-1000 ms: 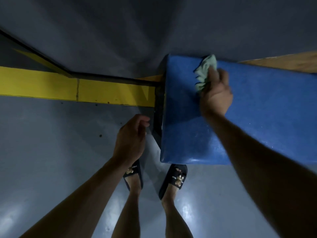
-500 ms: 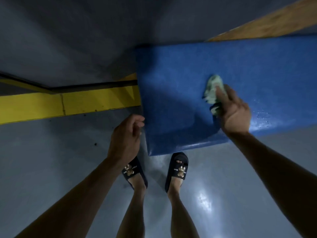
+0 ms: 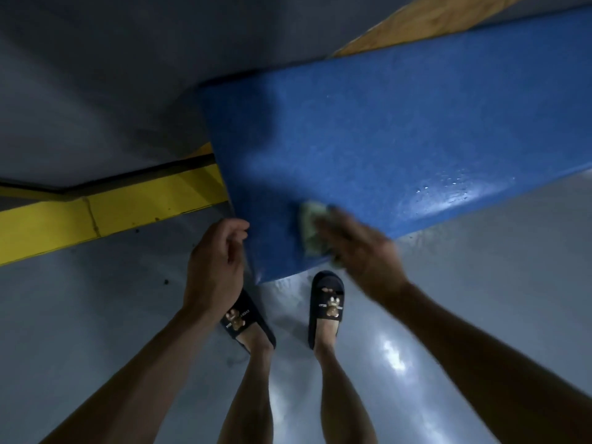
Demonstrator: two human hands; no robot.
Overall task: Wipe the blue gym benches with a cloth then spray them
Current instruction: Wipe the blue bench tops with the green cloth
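A blue padded gym bench (image 3: 378, 133) runs from the centre up to the right edge, its top wet and shiny near the right. My right hand (image 3: 358, 251), blurred with motion, holds a pale green cloth (image 3: 310, 229) against the bench's near edge, close to its left end. My left hand (image 3: 216, 267) hangs beside the bench's left corner, fingers loosely curled, holding nothing; whether it touches the corner is unclear. No spray bottle is in view.
My two feet in dark slippers (image 3: 326, 306) stand on the glossy grey floor (image 3: 480, 299) just in front of the bench. A yellow painted strip (image 3: 112, 213) crosses the floor at left. A wooden surface (image 3: 432, 20) lies behind the bench.
My right hand has drawn the cloth from the far edge of the bench top toward me, down to the near edge. The view has tilted; my left hand has stayed by the corner.
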